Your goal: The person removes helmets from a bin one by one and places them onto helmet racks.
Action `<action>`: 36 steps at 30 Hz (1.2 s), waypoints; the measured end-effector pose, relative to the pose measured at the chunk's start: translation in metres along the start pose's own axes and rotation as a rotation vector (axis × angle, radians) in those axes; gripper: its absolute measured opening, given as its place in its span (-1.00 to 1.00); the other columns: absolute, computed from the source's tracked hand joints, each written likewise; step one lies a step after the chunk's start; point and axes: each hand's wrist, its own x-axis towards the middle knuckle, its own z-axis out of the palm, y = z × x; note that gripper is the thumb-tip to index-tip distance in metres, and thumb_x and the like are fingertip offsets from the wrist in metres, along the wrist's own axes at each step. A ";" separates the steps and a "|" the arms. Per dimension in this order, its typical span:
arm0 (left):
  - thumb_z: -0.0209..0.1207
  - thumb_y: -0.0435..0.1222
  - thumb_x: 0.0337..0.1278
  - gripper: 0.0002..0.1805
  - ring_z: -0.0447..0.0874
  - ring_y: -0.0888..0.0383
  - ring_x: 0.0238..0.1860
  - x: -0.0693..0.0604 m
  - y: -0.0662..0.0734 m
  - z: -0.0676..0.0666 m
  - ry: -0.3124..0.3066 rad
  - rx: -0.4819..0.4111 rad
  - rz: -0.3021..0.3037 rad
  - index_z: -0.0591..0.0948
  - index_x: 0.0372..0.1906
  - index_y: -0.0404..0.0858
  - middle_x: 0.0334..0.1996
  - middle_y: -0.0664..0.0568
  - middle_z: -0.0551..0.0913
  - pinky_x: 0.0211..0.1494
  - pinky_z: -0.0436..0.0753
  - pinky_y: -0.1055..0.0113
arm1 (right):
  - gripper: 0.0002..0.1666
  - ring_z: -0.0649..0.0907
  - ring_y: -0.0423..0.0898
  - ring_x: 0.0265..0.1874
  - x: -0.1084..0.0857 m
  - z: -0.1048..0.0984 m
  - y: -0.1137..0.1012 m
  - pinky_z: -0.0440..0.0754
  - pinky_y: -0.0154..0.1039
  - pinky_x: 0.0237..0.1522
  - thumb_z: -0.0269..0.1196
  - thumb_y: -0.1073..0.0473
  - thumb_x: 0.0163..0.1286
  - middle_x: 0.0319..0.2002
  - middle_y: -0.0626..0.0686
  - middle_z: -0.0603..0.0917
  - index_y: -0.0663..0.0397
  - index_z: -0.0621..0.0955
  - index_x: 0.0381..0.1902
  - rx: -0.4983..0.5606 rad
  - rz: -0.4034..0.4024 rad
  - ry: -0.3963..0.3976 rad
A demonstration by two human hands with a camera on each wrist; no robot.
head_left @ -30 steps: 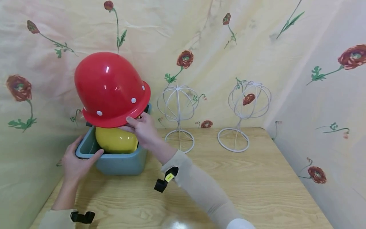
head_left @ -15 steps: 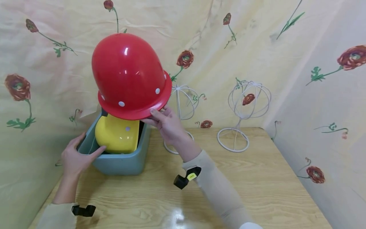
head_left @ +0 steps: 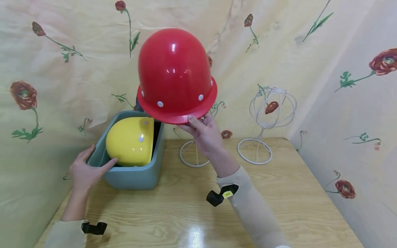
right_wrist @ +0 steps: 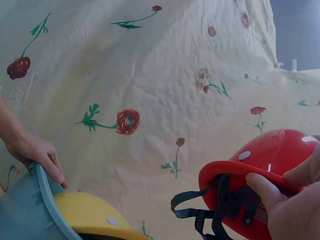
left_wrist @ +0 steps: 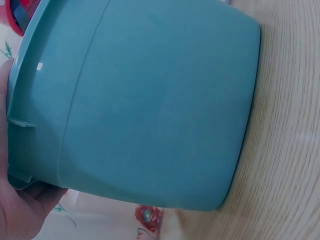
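Observation:
A red hard hat [head_left: 175, 69] is up in the air, dome upward, its brim pinched by my right hand [head_left: 209, 137]. Its black straps [right_wrist: 200, 212] dangle below the brim in the right wrist view. My left hand [head_left: 87, 172] grips the near left corner of a blue-green plastic bin [head_left: 133, 177], thumb over the rim and fingers outside. Inside that bin a yellow hard hat [head_left: 128, 141] lies on its side. In the left wrist view the bin wall [left_wrist: 150, 100] fills most of the picture, with part of my left hand [left_wrist: 20, 212] at its edge.
Two white wire stands with globe tops are at the back of the wooden table [head_left: 149, 220]. The right stand [head_left: 273, 110] shows whole; the red hard hat hides much of the other stand [head_left: 194, 162]. Flowered cloth [head_left: 77, 58] hangs behind and at both sides.
My right hand has lifted the red hard hat up and to the right, away from above the bin. More of the yellow hard hat shows now. My left hand has stayed on the rim.

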 end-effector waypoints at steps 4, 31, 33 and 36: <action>0.62 0.00 -0.11 0.09 0.31 -0.37 0.59 -0.001 -0.001 0.001 0.009 -0.008 0.006 0.42 0.58 -0.26 0.56 -0.34 0.40 0.56 0.23 -0.46 | -0.48 0.86 -0.15 0.00 -0.002 -0.007 -0.003 0.76 -0.32 0.08 -0.05 0.46 0.64 0.08 -0.07 0.81 0.30 0.36 0.49 -0.001 -0.006 0.006; 0.62 0.00 -0.10 0.08 0.37 -0.41 0.53 -0.002 -0.002 0.002 0.028 -0.027 0.007 0.44 0.55 -0.29 0.53 -0.36 0.43 0.54 0.19 -0.50 | -0.44 0.84 -0.11 0.09 -0.006 -0.035 0.003 0.74 -0.28 0.12 -0.02 0.41 0.67 0.27 0.01 0.66 0.13 0.34 0.55 0.012 0.049 0.099; 0.62 -0.02 -0.11 0.07 0.38 -0.41 0.53 -0.001 -0.002 0.003 0.030 -0.037 0.010 0.44 0.55 -0.30 0.53 -0.36 0.44 0.55 0.17 -0.50 | -0.44 0.84 -0.11 0.09 -0.006 -0.037 0.003 0.74 -0.28 0.12 -0.01 0.40 0.67 0.27 0.00 0.66 0.11 0.34 0.55 0.016 0.057 0.105; 0.62 -0.04 -0.11 0.05 0.39 -0.41 0.52 -0.001 -0.002 0.003 0.038 -0.049 0.020 0.46 0.53 -0.32 0.51 -0.36 0.47 0.56 0.16 -0.48 | -0.44 0.84 -0.11 0.08 -0.006 -0.039 0.004 0.74 -0.28 0.12 0.00 0.40 0.66 0.26 0.00 0.66 0.08 0.35 0.54 0.024 0.069 0.119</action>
